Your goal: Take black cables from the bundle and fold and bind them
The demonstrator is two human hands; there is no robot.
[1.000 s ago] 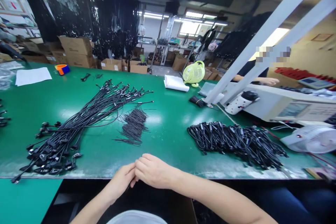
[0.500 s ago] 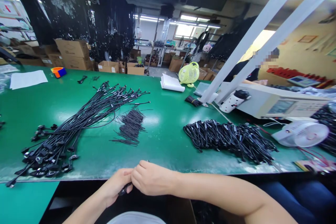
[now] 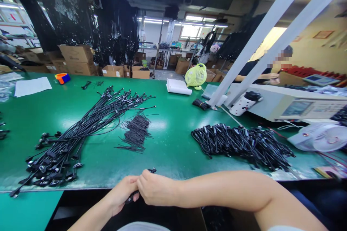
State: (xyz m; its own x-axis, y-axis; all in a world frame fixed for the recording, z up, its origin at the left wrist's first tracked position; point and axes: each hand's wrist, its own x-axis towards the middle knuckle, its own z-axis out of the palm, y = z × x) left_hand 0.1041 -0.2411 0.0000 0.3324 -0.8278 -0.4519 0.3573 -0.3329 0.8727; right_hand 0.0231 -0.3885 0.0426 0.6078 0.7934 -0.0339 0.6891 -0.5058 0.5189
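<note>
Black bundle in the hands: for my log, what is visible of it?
The glossy black, cable-like bundle is mostly hidden in the left hand and right hand. A dark, plastic-looking length shows beneath the left hand; a small dark end juts beyond the right hand. It slants near the edge of the green tabletop; contact is unclear.

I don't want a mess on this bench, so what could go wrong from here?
The left hand and right hand grip what looks like a cable by the table's front edge; it could slip and drop.

A plug juts past that edge; an arm might snag it and drag the cable pile.

The ties lie close to that pile and might get mixed in.
</note>
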